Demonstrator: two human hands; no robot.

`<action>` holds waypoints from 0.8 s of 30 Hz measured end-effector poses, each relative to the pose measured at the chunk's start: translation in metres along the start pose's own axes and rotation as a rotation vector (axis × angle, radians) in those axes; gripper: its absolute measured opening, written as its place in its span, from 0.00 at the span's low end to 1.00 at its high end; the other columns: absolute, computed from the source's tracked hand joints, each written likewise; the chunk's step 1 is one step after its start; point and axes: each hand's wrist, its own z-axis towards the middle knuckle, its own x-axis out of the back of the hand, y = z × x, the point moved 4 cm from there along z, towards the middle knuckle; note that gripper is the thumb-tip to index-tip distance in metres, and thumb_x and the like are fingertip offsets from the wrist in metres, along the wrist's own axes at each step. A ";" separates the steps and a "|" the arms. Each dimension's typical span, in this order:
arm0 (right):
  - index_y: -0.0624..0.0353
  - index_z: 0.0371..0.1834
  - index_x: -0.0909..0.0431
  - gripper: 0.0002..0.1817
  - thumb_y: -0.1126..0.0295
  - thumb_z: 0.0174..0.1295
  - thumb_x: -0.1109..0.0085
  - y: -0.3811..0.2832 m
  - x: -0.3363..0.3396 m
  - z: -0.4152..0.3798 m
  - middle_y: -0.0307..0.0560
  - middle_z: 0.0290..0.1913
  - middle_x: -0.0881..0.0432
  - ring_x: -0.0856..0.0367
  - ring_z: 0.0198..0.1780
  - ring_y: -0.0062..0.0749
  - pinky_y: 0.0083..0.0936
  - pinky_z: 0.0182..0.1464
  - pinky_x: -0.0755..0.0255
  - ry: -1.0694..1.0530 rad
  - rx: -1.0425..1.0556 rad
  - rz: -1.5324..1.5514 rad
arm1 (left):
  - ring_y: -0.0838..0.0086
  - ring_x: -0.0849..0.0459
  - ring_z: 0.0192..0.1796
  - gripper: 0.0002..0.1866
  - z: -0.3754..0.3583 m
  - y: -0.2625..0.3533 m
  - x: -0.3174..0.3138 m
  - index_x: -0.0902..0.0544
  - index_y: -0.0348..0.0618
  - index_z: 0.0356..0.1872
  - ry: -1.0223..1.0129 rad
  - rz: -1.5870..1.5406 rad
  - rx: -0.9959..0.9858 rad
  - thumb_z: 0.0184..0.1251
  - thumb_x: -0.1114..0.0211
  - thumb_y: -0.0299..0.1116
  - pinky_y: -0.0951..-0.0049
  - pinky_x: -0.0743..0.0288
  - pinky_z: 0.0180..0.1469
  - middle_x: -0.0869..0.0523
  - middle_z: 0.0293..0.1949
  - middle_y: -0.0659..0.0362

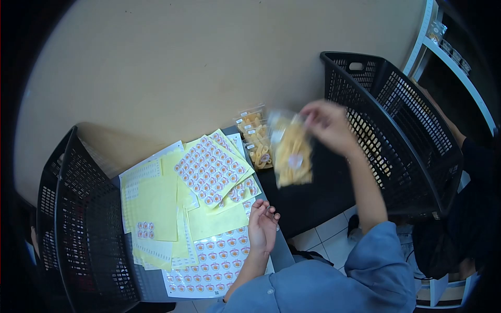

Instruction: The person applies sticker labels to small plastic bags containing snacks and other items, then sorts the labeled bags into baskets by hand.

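Note:
My right hand (pixel 330 128) pinches the top edge of a clear bag of pasta (pixel 293 159), which hangs upright and a little blurred above the black surface. A round label shows on the front of this bag. Just left of it stand several more pasta bags (pixel 255 138) in a row, with small white labels near their tops. My left hand (pixel 263 227) rests palm up by the right edge of the sticker sheets (pixel 222 261), its fingers loosely bent and apart. Nothing that I can make out lies in it. Yellow backing sheets with round stickers (pixel 211 169) overlap on the grey table.
A large black plastic basket (pixel 86 235) stands at the left. Another black basket (pixel 391 120) is at the right, beyond my right arm. A beige wall (pixel 182 62) closes the back. Shelves (pixel 459 62) stand at far right, near another person's dark sleeve (pixel 477 167).

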 end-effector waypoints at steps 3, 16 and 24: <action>0.60 0.37 0.24 0.11 0.80 0.49 0.44 -0.036 0.096 0.025 0.37 0.30 0.24 0.23 0.33 0.19 0.15 0.36 0.27 0.556 0.167 -0.040 | 0.78 0.31 0.35 0.08 -0.001 -0.001 0.000 0.32 0.46 0.39 0.008 -0.006 0.016 0.58 0.49 0.31 0.75 0.36 0.37 0.29 0.33 0.64; 0.61 0.44 0.28 0.21 0.84 0.43 0.54 0.049 0.201 0.043 0.59 0.41 0.26 0.28 0.45 0.49 0.32 0.50 0.34 0.521 -0.275 -0.956 | 0.78 0.29 0.34 0.06 -0.001 0.001 -0.001 0.31 0.45 0.38 0.012 -0.038 0.011 0.59 0.50 0.31 0.75 0.35 0.36 0.28 0.33 0.64; 0.58 0.37 0.27 0.13 0.74 0.45 0.47 0.009 0.080 0.038 0.47 0.37 0.26 0.29 0.45 0.40 0.41 0.56 0.44 0.352 0.184 -1.015 | 0.78 0.29 0.34 0.07 -0.003 0.001 -0.001 0.31 0.45 0.38 0.002 -0.044 0.023 0.59 0.50 0.30 0.75 0.35 0.36 0.29 0.32 0.64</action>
